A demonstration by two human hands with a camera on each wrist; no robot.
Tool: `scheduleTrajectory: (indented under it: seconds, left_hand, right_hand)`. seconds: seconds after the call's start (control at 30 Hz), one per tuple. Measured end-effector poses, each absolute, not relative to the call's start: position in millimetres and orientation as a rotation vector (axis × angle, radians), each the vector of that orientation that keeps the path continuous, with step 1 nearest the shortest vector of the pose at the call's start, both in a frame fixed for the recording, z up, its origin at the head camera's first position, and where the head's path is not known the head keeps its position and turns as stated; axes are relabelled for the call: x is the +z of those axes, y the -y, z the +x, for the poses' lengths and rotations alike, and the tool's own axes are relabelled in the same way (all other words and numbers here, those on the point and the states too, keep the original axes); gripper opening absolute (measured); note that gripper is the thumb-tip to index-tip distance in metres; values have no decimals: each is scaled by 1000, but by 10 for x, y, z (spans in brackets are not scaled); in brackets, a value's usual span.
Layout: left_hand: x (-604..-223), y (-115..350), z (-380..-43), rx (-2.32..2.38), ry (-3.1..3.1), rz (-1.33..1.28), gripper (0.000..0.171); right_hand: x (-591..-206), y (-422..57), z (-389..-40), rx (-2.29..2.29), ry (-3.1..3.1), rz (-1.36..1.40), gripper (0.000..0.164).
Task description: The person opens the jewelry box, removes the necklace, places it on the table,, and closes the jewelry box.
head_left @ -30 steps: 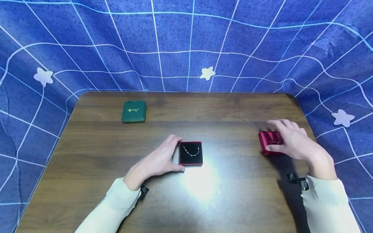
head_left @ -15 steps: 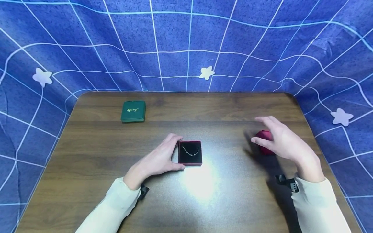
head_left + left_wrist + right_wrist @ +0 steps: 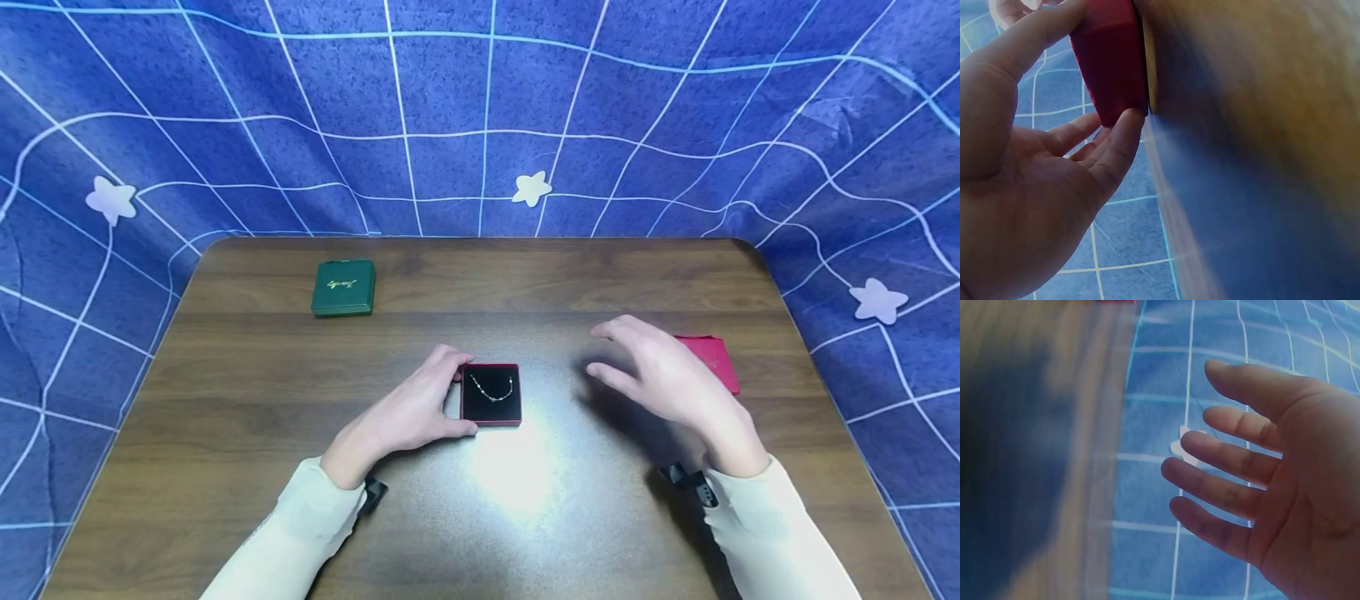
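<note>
Near the middle of the table in the head view stands an open red jewelry box [image 3: 491,422]. A fine necklace [image 3: 492,397] lies on its black insert. My left hand [image 3: 412,408] holds this box from the left, thumb at the near side and fingers at the far corner. In the left wrist view the red side of the box [image 3: 1113,62] shows between thumb and fingers. My right hand [image 3: 656,375] hovers over the table to the right of the box, fingers spread and holding nothing. Behind it lies a red square lid [image 3: 712,360], partly hidden by the hand.
A closed green box [image 3: 343,287] with gold lettering sits at the back left of the wooden table [image 3: 225,350]. A blue curtain [image 3: 450,100] with white lines and stars hangs behind and around the table.
My right hand has let go of the red lid and moved left, away from it, toward the open box. My left hand stays on the jewelry box.
</note>
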State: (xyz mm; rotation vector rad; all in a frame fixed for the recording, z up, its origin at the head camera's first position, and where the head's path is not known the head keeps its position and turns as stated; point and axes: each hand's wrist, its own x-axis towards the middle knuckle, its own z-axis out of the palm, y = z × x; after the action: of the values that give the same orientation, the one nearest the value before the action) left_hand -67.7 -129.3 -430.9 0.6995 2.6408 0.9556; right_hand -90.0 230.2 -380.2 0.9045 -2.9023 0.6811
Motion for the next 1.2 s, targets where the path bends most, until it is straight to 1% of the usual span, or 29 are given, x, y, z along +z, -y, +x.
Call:
scheduleTrajectory:
  seconds: [0.2,0.67,0.8,1.0,1.2]
  left_hand:
    - [-4296,1260,-677,953,-2641,695,94]
    - [-4313,1221,-682,972,-2636,711,92]
    - [-4318,1213,-681,976,-2638,719,92]
    - [-4334,1214,-685,981,-2638,732,90]
    - [-4345,1218,-694,984,-2643,745,88]
  right_hand:
    - [-3852,-2040,-889,654,2841,1018,32]
    - [-4092,-1579,-871,583,2766,1077,20]
    - [-4157,-1486,-893,549,2767,1081,17]
    - [-4212,-1382,-909,462,2752,1090,19]
    - [-4221,-1293,-887,289,2757,1074,18]
